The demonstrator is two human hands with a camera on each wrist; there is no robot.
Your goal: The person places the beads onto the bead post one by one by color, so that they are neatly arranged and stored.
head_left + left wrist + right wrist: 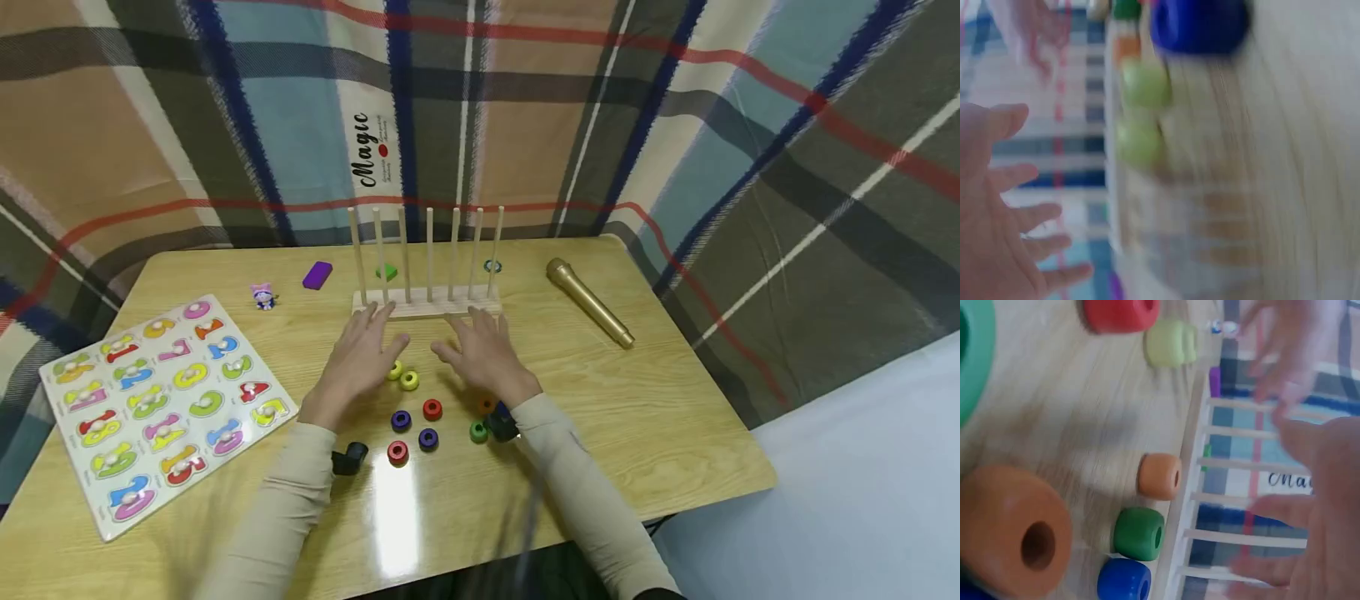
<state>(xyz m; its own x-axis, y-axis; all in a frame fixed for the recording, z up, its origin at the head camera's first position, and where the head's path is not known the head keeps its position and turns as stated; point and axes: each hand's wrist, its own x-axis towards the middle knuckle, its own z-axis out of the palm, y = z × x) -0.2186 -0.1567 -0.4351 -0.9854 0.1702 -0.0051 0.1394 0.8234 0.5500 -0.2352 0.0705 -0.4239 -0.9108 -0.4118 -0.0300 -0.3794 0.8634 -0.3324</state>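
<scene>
A wooden rack (427,308) with several upright bare pegs stands toward the back of the table. My left hand (360,358), fingers spread, reaches to the left part of its base in the head view. Over on the right, my right hand (483,358) extends its fingers toward the base too, holding nothing. Two yellow beads (408,381) lie between the hands. Nearer me are red beads (397,452), blue beads (428,439) and a green bead (478,432). The right wrist view shows an orange bead (1160,476), another green bead (1139,533) and a blue bead (1124,580) along the rack.
A number puzzle board (165,408) lies at the left. Behind it are a small figurine (263,296) and a purple block (317,275). A gold microphone-shaped object (590,302) lies at the right. Plaid cloth (555,125) hangs behind the table.
</scene>
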